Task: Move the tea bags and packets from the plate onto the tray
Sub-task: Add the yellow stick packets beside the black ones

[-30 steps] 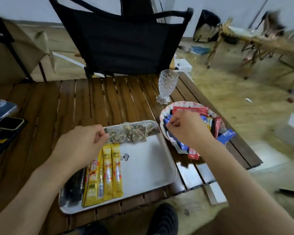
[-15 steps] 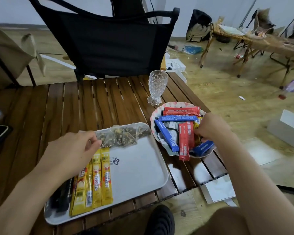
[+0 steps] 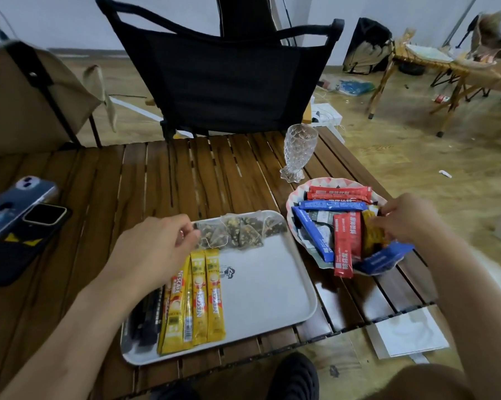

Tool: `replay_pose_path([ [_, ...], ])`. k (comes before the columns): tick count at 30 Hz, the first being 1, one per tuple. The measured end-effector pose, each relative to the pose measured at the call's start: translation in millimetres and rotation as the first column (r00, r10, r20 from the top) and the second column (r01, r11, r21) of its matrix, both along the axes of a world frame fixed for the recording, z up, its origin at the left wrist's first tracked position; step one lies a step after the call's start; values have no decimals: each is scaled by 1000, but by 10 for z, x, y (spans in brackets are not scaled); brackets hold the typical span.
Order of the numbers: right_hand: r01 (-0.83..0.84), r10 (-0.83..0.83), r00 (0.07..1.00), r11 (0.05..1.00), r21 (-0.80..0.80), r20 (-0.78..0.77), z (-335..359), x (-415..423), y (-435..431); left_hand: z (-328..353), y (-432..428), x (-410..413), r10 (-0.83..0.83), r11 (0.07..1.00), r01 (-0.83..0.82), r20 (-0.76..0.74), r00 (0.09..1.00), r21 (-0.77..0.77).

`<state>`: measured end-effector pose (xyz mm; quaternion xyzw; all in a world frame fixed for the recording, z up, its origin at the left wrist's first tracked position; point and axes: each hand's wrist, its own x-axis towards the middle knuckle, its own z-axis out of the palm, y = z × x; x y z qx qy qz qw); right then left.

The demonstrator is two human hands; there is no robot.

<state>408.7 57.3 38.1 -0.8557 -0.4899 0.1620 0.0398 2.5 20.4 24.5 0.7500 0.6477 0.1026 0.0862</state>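
Note:
A white tray [image 3: 266,287] lies on the slatted wooden table. Along its far edge sit several mesh tea bags [image 3: 243,230]; at its left lie yellow Nescafe sticks [image 3: 198,298] and dark sticks [image 3: 146,319]. My left hand [image 3: 154,249] pinches the left end of the tea bag row with curled fingers. To the right a patterned plate [image 3: 294,197] holds red packets [image 3: 346,241], blue packets [image 3: 313,235] and a dark yellow packet [image 3: 373,236]. My right hand [image 3: 408,219] pinches that yellow packet at the plate's right side.
A cut-glass goblet [image 3: 298,150] stands just behind the plate. Two phones [image 3: 21,217] lie at the table's left. A black folding chair [image 3: 232,82] stands behind the table. White paper [image 3: 408,333] sticks out under the table's right front edge.
My right hand moved from above the plate's middle to its right side and took hold of the yellow packet. My left hand stayed at the tea bags.

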Motion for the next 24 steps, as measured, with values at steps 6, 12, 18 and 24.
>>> replay_pose_path([
  [6,-19,10,989,998,65,146,157,-92,-77,-43,-9,-28,-8,1000,8,-2,1000,15],
  [12,-67,39,979,989,134,198,305,-193,-207,-46,4,-66,1,1000,-1,28,1000,2],
  [18,-224,275,953,922,317,-127,318,-703,-268,-2,3,-107,17,1000,-17,55,998,12],
  [24,-339,401,652,913,226,-643,127,-1415,-379,11,15,-211,30,1000,-30,90,995,0],
])
